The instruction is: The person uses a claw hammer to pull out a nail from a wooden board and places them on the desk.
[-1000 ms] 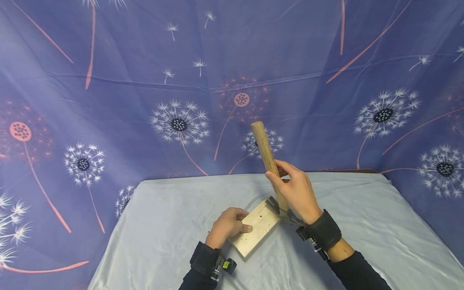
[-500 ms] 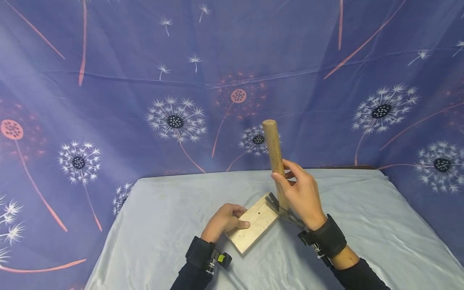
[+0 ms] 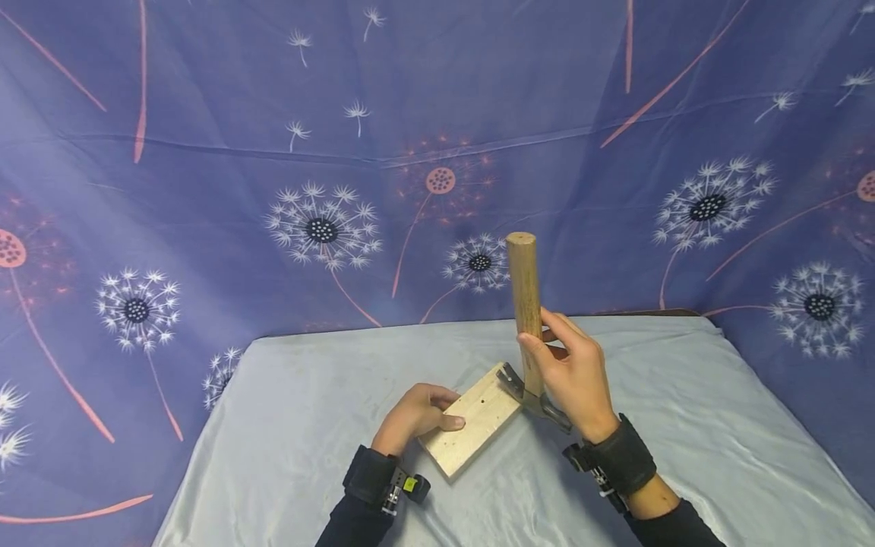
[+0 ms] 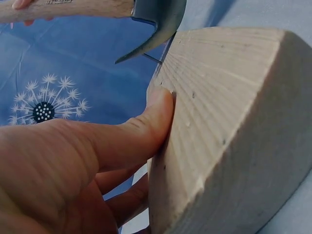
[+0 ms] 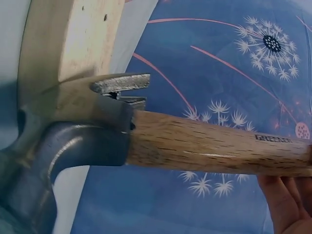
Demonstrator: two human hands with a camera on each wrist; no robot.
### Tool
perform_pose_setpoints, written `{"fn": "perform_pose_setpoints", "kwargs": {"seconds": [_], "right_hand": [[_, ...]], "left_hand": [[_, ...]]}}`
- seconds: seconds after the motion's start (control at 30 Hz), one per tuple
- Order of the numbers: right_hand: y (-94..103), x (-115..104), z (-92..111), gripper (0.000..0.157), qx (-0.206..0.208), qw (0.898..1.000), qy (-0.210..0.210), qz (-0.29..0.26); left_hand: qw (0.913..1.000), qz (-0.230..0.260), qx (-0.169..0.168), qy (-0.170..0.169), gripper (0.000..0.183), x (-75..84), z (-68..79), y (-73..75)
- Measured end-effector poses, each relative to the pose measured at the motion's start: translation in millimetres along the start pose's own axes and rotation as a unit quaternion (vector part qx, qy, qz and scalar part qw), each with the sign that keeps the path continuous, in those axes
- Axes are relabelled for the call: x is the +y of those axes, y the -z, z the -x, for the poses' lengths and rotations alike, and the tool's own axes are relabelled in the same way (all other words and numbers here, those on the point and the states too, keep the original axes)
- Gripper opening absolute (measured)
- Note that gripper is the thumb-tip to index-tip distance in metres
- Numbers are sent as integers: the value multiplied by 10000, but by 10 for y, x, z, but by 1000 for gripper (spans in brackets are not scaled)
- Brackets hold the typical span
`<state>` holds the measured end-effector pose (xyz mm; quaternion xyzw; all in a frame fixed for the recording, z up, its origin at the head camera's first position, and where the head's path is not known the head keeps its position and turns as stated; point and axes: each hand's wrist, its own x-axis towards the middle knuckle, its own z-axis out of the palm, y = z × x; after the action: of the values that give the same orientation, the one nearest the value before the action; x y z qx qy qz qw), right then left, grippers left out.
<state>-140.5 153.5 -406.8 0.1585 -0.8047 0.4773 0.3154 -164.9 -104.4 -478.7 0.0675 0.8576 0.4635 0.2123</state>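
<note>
In the head view my left hand (image 3: pixel 420 416) grips a pale wooden block (image 3: pixel 472 429), its thumb lying on the top face. Small dark holes dot that face. My right hand (image 3: pixel 577 372) holds the wooden handle of a claw hammer (image 3: pixel 523 289) between thumb and fingers; the handle stands nearly upright. The hammer's claw lies at the block's far end. From the left wrist, a thin nail (image 4: pixel 152 58) shows slanting between the claw and the block's edge. In the right wrist view the steel hammer head (image 5: pixel 87 141) rests against the block, partly covering it.
A light blue cloth (image 3: pixel 307 425) covers the table. Behind it hangs a purple-blue curtain (image 3: pixel 225 197) with dandelion patterns. Both wrists wear black straps with small cameras.
The hammer handle has swung from leaning left to nearly upright, its top end moving right. My right hand has moved slightly right with it. The left hand keeps its grip on the block.
</note>
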Motion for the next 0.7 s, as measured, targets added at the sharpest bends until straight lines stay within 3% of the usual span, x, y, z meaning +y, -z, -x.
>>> {"fn": "perform_pose_setpoints", "kwargs": {"seconds": [0.2, 0.33, 0.43, 0.53, 0.6, 0.7], "right_hand": [[79, 26, 74, 56, 252, 9982, 25, -538], [189, 111, 138, 51, 475, 9949, 29, -892], [297, 197, 182, 40, 872, 9833, -153, -1592], [411, 261, 223, 32, 1343, 9652, -506, -2185], [484, 278, 245, 31, 1536, 9601, -751, -2211], [564, 280, 248, 31, 1564, 9659, -891, -1862]], "left_hand": [[10000, 58, -22, -58, 46, -11, -20, -5], [10000, 31, -23, 5, 45, -14, -20, 5], [10000, -4, -18, 54, 44, -18, -13, 12], [10000, -16, 15, 43, 43, -21, 0, 14], [10000, -21, 38, -2, 42, -12, 8, 15], [9999, -77, 50, -88, 41, -1, 19, 19]]}}
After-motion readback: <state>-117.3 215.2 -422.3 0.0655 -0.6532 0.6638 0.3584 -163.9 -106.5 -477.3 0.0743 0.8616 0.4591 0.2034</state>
